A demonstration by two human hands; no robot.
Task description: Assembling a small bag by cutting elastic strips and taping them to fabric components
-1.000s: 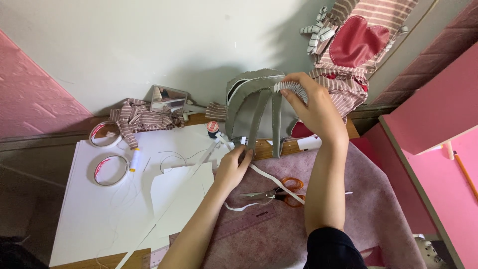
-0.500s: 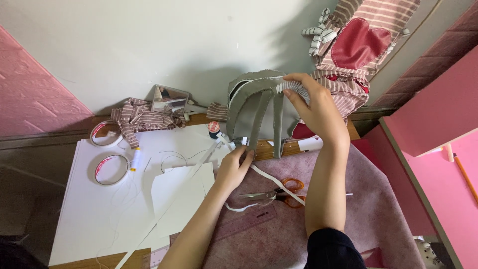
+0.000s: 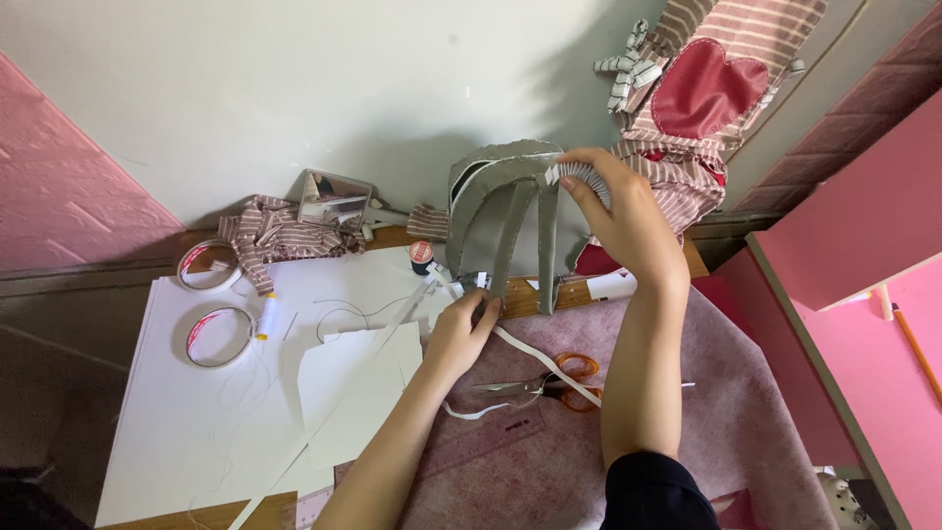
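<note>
Soft even daylight, sharp focus, dim shadow on wall [image 3: 412, 147], mild wide-angle edge distortion

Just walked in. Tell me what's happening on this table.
A person is working on a grey arched frame of strips standing at the back of the table. The right hand grips a white pleated piece at the frame's top, and the left hand presses at the foot of a strip, by a white ribbon. Orange-handled scissors lie on the mauve felt. Two tape rolls, a thread spool and white sheets lie to the left.
</note>
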